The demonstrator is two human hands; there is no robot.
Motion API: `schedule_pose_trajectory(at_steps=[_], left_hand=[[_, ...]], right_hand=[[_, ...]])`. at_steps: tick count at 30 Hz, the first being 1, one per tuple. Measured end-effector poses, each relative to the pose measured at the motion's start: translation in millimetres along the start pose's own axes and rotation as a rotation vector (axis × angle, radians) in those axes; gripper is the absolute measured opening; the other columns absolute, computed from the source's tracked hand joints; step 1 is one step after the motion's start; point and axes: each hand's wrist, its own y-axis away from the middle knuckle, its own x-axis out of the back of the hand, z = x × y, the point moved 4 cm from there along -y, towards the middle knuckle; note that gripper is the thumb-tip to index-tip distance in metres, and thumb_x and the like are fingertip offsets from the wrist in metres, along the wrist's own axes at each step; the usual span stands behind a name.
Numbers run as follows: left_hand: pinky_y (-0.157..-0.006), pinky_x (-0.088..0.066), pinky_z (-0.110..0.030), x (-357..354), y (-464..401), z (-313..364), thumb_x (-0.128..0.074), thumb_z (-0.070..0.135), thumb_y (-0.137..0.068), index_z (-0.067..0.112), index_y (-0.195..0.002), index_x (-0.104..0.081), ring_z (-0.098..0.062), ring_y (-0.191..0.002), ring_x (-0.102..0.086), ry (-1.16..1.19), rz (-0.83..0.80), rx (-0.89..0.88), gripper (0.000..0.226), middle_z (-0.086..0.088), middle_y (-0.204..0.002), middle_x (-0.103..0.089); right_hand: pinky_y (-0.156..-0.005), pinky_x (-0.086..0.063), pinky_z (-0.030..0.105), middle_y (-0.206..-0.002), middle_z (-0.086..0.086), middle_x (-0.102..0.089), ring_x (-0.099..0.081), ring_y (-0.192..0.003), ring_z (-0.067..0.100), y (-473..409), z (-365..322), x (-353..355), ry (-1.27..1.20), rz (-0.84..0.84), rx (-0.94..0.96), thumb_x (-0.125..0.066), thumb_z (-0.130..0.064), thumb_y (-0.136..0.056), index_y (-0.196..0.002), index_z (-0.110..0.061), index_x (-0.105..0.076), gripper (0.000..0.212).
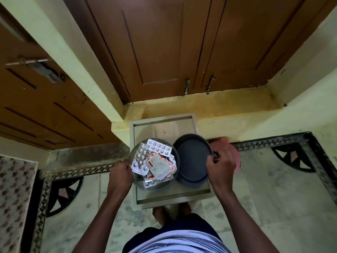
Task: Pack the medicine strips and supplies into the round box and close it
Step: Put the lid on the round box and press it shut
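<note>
A round steel box (135, 153) stands on the left half of a small grey table (164, 127). Several medicine strips fill it: silver blister strips (159, 147) on top, a white and red printed strip (158, 165), orange ones beneath. My left hand (121, 173) grips the box's left rim. The dark round lid (191, 159) lies beside the box on the right, inner side up. My right hand (221, 164) holds the lid's right edge with its fingers curled over the rim.
A pink round object (231, 154) sits behind my right hand, just off the table's right side. Brown wooden doors (164, 52) and a yellow wall stand behind the table. Patterned marble floor lies all around; my feet show under the table's front edge.
</note>
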Motion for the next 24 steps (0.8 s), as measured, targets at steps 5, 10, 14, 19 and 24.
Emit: schedule_pose_trajectory(at_steps=[5,10,14,19,24], left_hand=[[-0.063,-0.058,-0.038,-23.8,0.4,13.3,-0.055,0.008,-0.096,0.003,-0.088,-0.073,-0.031,-0.071,-0.068,0.008,-0.066,-0.039,0.021,-0.017,-0.081,-0.072],[-0.061,-0.059,-0.04,-37.3,2.0,22.2,-0.055,0.017,-0.097,0.008,-0.086,-0.072,-0.024,-0.066,-0.067,0.064,-0.083,-0.08,0.023,-0.01,-0.076,-0.071],[-0.07,-0.055,-0.034,-28.1,7.1,28.9,-0.058,0.025,-0.1,0.007,-0.098,-0.072,-0.025,-0.078,-0.069,0.09,-0.041,-0.089,0.023,-0.009,-0.089,-0.074],[-0.084,-0.049,-0.032,-10.0,12.4,50.5,-0.06,0.02,-0.1,0.013,-0.122,-0.068,-0.024,-0.101,-0.065,0.155,0.078,-0.153,0.025,-0.008,-0.112,-0.065],[-0.08,-0.062,-0.039,-5.9,16.3,105.8,-0.061,0.024,-0.103,0.008,-0.105,-0.075,-0.026,-0.085,-0.077,0.78,-0.208,-0.013,0.021,-0.008,-0.091,-0.08]], right_hand=[[-0.062,-0.043,0.022,-0.094,0.019,-0.061,-0.049,-0.073,0.018,-3.1,-34.5,13.2,0.12,0.198,0.298,-0.068,0.008,-0.08,-0.097,0.004,-0.073,0.018],[-0.075,-0.057,0.03,-0.1,0.02,-0.066,-0.064,-0.086,0.028,1.4,-45.6,11.1,0.086,0.189,0.453,-0.07,-0.003,-0.083,-0.1,0.003,-0.075,0.018],[-0.079,-0.059,0.029,-0.102,0.018,-0.07,-0.067,-0.087,0.026,14.1,-52.7,7.4,0.053,0.156,0.522,-0.072,-0.006,-0.085,-0.101,0.003,-0.075,0.019],[-0.079,-0.063,0.038,-0.095,0.02,-0.074,-0.072,-0.09,0.03,22.7,-58.4,1.3,0.147,0.204,0.648,-0.07,0.001,-0.089,-0.095,0.009,-0.074,0.012],[-0.072,-0.062,0.038,-0.091,0.021,-0.074,-0.073,-0.09,0.032,14.9,-60.7,2.3,0.219,0.258,0.779,-0.069,0.008,-0.089,-0.086,0.01,-0.074,0.006]])
